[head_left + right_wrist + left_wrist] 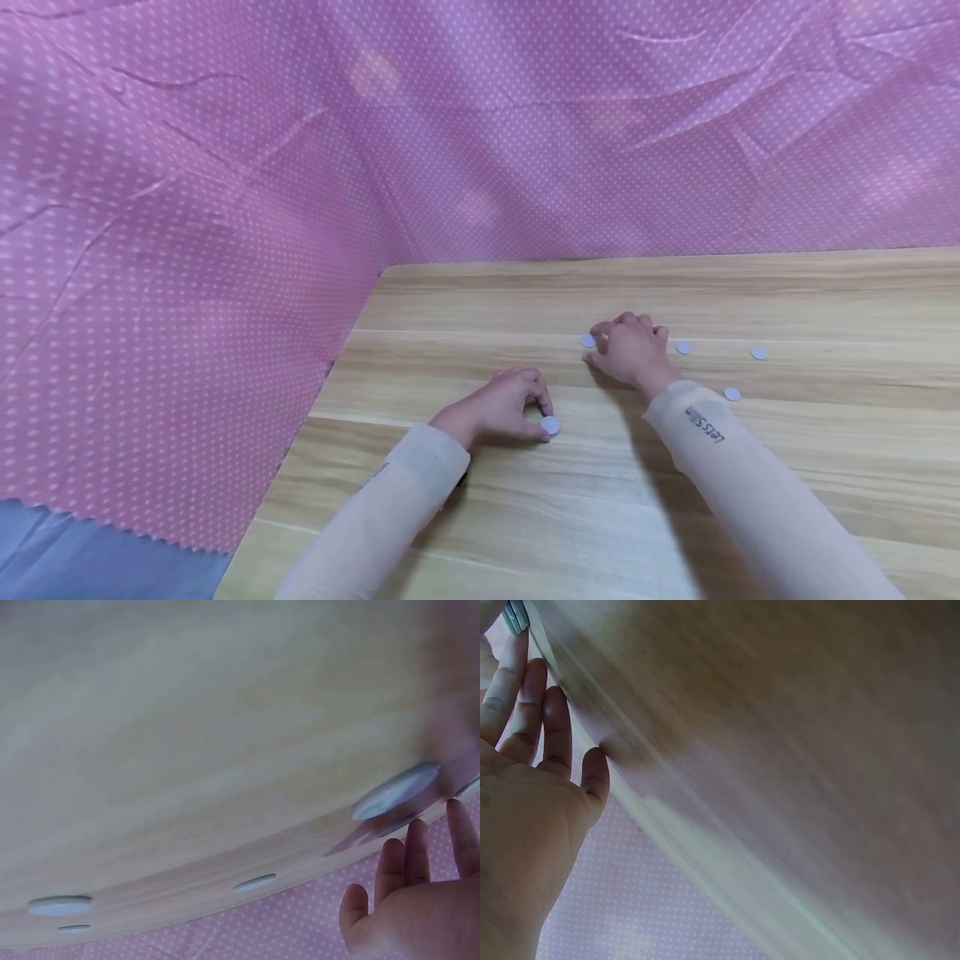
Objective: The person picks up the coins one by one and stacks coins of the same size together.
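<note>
My left hand (504,407) is low over the table, its thumb and forefinger pinching a small stack of thin white discs (551,426). In the left wrist view the edges of the stacked discs (515,616) show between the fingertips, while the other fingers extend loosely. Farther forward, my right hand (632,346) reaches down with thumb and forefinger spread beside a single white disc (587,341). The forefinger tip is right at that disc's edge. From the right wrist, the fingers (391,866) look nearly straight, and another disc (396,791) lies close by.
To the right of my right hand lie a white disc (683,347), a farther disc (759,354) and a nearer disc (732,394). The wood-grain table (450,308) ends at a pink dotted cloth (525,183) behind and on the left. A blue-grey cloth (97,554) shows at lower left.
</note>
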`<action>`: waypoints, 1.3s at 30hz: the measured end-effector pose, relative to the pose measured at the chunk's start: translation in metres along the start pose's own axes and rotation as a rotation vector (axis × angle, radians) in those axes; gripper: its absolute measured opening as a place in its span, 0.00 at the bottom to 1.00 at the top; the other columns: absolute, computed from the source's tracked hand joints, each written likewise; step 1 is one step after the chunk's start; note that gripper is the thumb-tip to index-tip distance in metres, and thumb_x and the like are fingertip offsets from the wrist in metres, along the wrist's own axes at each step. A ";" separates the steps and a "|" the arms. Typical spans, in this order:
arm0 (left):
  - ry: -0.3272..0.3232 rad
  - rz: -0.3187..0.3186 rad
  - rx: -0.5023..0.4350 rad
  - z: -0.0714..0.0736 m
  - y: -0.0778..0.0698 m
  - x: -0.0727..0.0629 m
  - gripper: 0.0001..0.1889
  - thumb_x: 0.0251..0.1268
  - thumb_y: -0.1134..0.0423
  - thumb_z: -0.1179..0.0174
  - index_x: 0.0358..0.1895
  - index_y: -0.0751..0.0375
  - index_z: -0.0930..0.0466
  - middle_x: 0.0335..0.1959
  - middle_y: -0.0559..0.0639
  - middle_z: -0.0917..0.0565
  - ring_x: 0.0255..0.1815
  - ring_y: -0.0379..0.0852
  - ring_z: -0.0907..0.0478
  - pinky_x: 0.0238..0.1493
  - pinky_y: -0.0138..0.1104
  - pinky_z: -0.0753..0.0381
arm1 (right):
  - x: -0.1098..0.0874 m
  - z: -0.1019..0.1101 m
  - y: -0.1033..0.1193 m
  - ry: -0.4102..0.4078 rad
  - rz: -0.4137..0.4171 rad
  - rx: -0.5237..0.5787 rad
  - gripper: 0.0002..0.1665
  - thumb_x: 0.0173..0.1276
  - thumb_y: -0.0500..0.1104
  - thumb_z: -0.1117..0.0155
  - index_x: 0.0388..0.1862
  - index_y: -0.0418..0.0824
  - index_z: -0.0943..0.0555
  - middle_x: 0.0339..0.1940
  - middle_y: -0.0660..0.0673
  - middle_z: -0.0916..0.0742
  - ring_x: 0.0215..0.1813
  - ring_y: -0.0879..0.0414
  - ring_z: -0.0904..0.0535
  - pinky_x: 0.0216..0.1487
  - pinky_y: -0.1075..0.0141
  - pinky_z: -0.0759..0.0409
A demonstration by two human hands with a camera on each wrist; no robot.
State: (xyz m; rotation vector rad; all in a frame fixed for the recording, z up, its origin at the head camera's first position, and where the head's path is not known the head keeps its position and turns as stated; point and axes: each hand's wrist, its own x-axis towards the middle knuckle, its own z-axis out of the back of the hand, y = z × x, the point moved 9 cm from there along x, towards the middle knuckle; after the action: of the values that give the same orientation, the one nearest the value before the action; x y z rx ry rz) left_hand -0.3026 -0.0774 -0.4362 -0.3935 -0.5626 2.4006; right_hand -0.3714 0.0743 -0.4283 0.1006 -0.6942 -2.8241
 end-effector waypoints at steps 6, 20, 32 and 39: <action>-0.004 -0.004 -0.006 -0.001 0.000 0.001 0.10 0.48 0.53 0.26 0.31 0.45 0.17 0.37 0.34 0.27 0.44 0.37 0.34 0.57 0.38 0.40 | -0.001 0.001 -0.001 0.000 0.009 0.015 0.26 0.63 0.54 0.34 0.58 0.46 0.21 0.57 0.32 0.26 0.57 0.35 0.37 0.54 0.40 0.47; -0.010 -0.010 -0.006 -0.001 -0.003 0.001 0.10 0.48 0.54 0.26 0.31 0.45 0.18 0.36 0.35 0.27 0.44 0.38 0.33 0.56 0.38 0.40 | -0.003 0.002 0.002 -0.040 0.041 -0.004 0.17 0.61 0.51 0.32 0.46 0.45 0.16 0.53 0.38 0.21 0.54 0.38 0.33 0.52 0.42 0.45; -0.023 -0.012 0.003 -0.003 -0.001 0.000 0.10 0.46 0.54 0.25 0.30 0.45 0.18 0.36 0.35 0.26 0.44 0.37 0.32 0.55 0.36 0.38 | -0.010 -0.002 0.016 -0.065 0.127 -0.052 0.14 0.60 0.51 0.30 0.40 0.44 0.14 0.49 0.42 0.20 0.53 0.41 0.32 0.54 0.43 0.45; -0.019 -0.010 0.007 -0.003 0.000 -0.002 0.10 0.47 0.54 0.26 0.31 0.45 0.18 0.36 0.35 0.26 0.44 0.37 0.32 0.54 0.35 0.37 | -0.017 -0.004 0.022 -0.067 0.171 -0.071 0.12 0.61 0.51 0.31 0.36 0.45 0.14 0.46 0.44 0.20 0.52 0.43 0.31 0.52 0.46 0.43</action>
State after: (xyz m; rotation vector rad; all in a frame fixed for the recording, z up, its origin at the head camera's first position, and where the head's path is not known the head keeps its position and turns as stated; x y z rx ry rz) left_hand -0.2997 -0.0774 -0.4383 -0.3648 -0.5635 2.3986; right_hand -0.3501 0.0578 -0.4211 -0.0624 -0.5855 -2.6939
